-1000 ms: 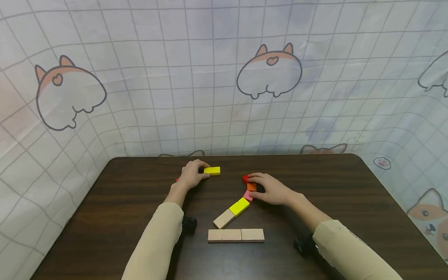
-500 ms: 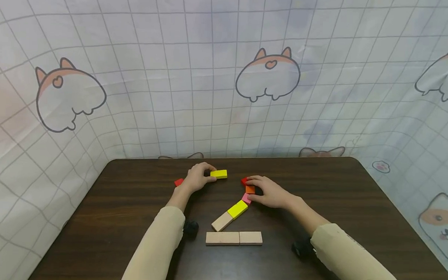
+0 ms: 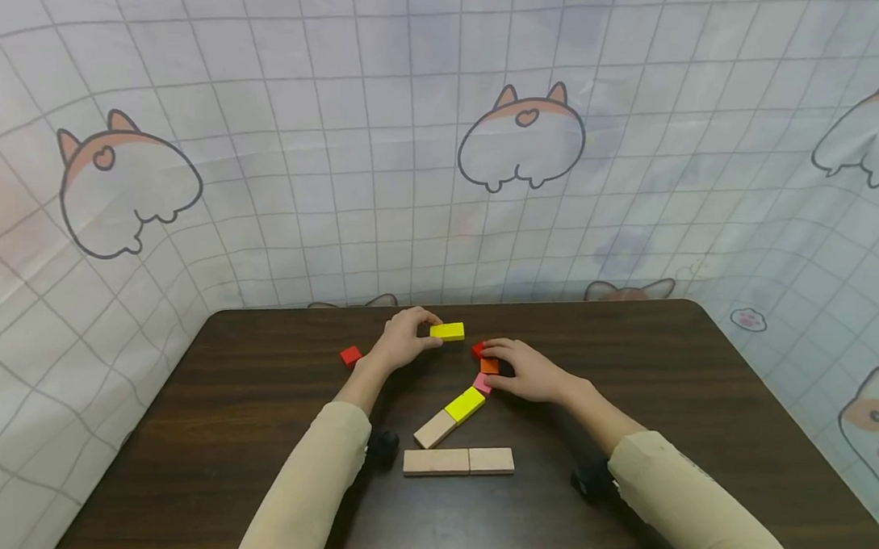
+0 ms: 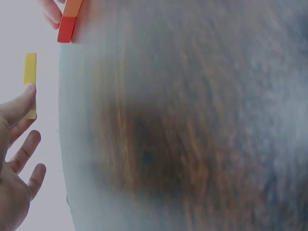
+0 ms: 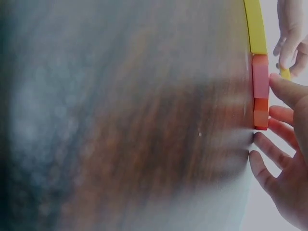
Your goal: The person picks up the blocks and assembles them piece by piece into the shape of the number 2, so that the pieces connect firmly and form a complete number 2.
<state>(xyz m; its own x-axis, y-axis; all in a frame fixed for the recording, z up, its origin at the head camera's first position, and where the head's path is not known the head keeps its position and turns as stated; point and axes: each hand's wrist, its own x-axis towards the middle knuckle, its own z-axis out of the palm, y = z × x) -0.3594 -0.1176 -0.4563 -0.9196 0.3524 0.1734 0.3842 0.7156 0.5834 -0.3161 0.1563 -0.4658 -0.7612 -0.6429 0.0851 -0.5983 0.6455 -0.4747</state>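
My left hand [image 3: 406,338] pinches a yellow block [image 3: 448,331] by its left end, between thumb and forefinger. In the left wrist view this block [image 4: 30,65] hangs beyond the table's far edge line. On the right, my right hand [image 3: 530,373] rests against a curved row of blocks. Its forefinger is at the red block [image 3: 477,350] and its thumb at the pink block [image 3: 482,383], with the orange block [image 3: 489,366] between. A second yellow block [image 3: 466,405] and a plain wood block [image 3: 435,429] continue the row toward me.
Two plain wood blocks, a longer one [image 3: 436,463] and a shorter one [image 3: 491,461], lie end to end nearer me. A loose red block [image 3: 351,355] lies left of my left wrist. The dark wooden table [image 3: 260,430] stands before a grid-patterned cloth [image 3: 326,182].
My left hand has carried the yellow block rightward, closer to the red end of the row, uncovering the loose red block. My right hand has stayed at the row.
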